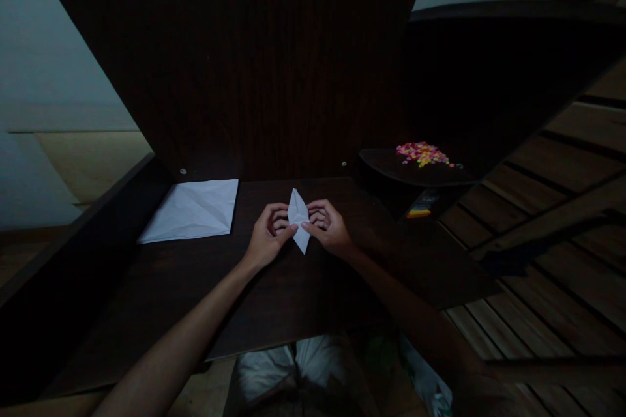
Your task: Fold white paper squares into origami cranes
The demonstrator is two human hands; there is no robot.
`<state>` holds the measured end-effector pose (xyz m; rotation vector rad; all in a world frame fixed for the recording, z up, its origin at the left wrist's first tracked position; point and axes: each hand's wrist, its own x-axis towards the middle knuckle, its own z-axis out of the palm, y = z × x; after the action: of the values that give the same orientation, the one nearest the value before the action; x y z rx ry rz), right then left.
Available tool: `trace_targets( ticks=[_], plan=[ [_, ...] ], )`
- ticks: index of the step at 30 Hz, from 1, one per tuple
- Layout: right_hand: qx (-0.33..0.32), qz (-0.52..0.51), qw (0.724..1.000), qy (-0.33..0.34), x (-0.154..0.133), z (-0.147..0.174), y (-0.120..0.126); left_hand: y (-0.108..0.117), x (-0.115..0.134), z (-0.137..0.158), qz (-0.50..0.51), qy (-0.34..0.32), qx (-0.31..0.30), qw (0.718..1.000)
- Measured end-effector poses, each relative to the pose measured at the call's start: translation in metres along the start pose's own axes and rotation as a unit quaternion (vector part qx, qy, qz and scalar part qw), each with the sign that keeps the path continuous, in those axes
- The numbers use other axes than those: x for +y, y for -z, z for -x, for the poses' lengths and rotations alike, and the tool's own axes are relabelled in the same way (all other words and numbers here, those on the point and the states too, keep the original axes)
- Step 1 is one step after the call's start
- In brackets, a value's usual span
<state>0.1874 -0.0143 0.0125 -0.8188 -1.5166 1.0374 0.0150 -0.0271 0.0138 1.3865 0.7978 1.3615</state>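
A folded white paper (298,214), long and diamond-shaped with a split upper point, is held up between my two hands over the dark desk (274,300). My left hand (270,229) grips its left edge, thumb on the front face and fingers curled behind. On the other edge, my right hand (328,227) pinches it the same way, its thumb close to the left one. Both thumbs press near the middle of the paper. The fingertips behind it are partly hidden.
Creased white sheets (195,210) lie in a stack at the desk's left. A rounded shelf (381,159) at the right bears a heap of small colourful pieces (423,154), with a yellow-edged item (418,213) below. A dark side panel (98,228) borders the left, a tall panel the back.
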Motion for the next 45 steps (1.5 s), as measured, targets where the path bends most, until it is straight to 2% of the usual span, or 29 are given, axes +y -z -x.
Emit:
trace_targets(
  ticks=[10, 15, 24, 29, 33, 38, 45],
  plan=[
    [-0.02, -0.005, 1.0, -0.01, -0.001, 0.001, -0.001, 0.0, 0.001, 0.002, -0.021, -0.032, -0.002, 0.999],
    [-0.028, 0.001, 1.0, -0.011, -0.002, 0.001, -0.001, 0.002, 0.003, 0.002, -0.039, 0.001, -0.038, 0.999],
    [-0.033, -0.025, 0.999, -0.015, -0.002, 0.001, -0.002, 0.002, 0.002, 0.002, -0.011, 0.023, -0.043, 0.999],
    [-0.031, -0.023, 0.999, -0.01, 0.003, 0.0, -0.001, 0.001, 0.0, -0.001, -0.007, 0.013, -0.017, 1.0],
    [-0.028, -0.017, 0.999, -0.033, 0.009, -0.002, 0.0, 0.001, -0.002, -0.001, -0.029, 0.006, -0.006, 1.0],
    [0.003, 0.029, 0.999, -0.026, 0.008, -0.004, 0.003, 0.0, -0.002, 0.001, -0.057, 0.0, 0.005, 0.998],
    [0.05, 0.035, 0.998, -0.007, 0.008, -0.004, 0.0, 0.0, 0.007, 0.002, -0.144, -0.019, 0.066, 0.987]
  ],
)
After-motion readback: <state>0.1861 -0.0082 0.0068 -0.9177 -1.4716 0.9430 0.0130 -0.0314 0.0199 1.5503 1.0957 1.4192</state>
